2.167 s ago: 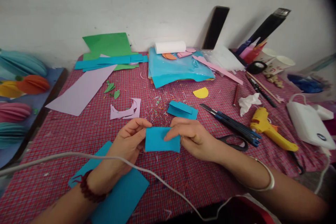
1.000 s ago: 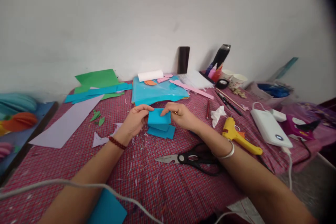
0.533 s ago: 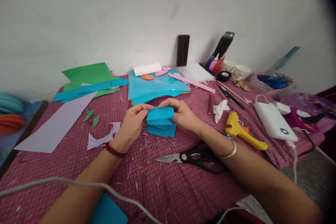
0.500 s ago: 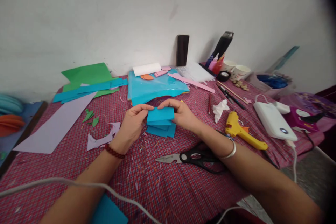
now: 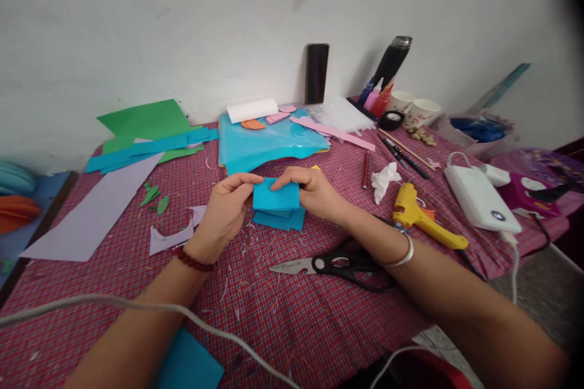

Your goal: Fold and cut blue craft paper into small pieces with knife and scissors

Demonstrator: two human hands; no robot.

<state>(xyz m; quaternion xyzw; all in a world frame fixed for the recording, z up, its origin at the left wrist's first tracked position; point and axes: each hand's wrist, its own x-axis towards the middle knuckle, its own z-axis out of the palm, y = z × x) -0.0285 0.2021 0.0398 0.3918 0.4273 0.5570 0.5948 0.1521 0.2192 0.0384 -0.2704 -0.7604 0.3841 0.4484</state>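
Observation:
A small folded piece of blue paper [image 5: 276, 196] is held up between both hands over the table. My left hand [image 5: 229, 206] pinches its upper left corner between thumb and fingers. My right hand [image 5: 319, 196] grips the right side, with its index finger bent over the top edge. Just below lie more blue paper pieces [image 5: 279, 220] on the checked cloth. Scissors [image 5: 337, 264] with black handles lie near my right forearm, their blades pointing left. Purple paper scraps [image 5: 171, 237] rest beside my left wrist.
A yellow glue gun [image 5: 426, 222] and a white power bank [image 5: 481, 197] lie on the right. Behind the hands is a blue plastic-covered stack [image 5: 269, 146]. A phone [image 5: 316, 73] leans on the wall. A white cable [image 5: 201, 331] crosses the foreground.
The view has tipped down slightly, so most things sit a little higher in the picture. The upper blue piece now faces me more fully; both hands keep their hold.

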